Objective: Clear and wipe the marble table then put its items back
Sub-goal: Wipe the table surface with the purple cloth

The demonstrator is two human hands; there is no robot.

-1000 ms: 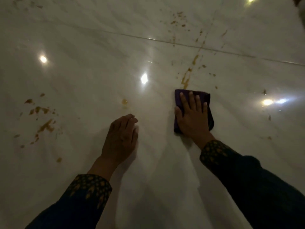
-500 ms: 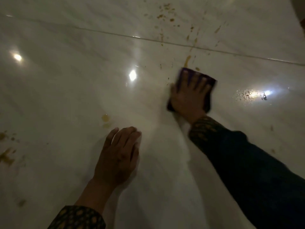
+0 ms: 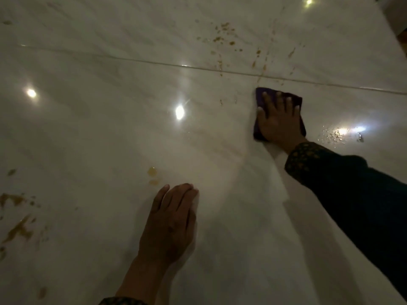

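The white marble table (image 3: 99,133) fills the view, glossy and spotted with brown stains. A folded purple cloth (image 3: 259,100) lies flat on it at the right of centre, just below a seam in the marble. My right hand (image 3: 278,119) presses on the cloth with spread, straight fingers. My left hand (image 3: 170,223) rests flat on the bare marble nearer to me, fingers together. Brown spatter (image 3: 222,37) lies beyond the seam, above the cloth.
More brown smears (image 3: 16,230) mark the left edge of the view, and two small drops (image 3: 152,176) sit just beyond my left fingertips. Wet droplets (image 3: 334,135) glisten right of the cloth. The table's far right corner (image 3: 394,29) shows at the top right.
My right hand has pushed the cloth away from me, up over the brown streak to the seam. The streak below the seam is gone. My left hand stays planted.
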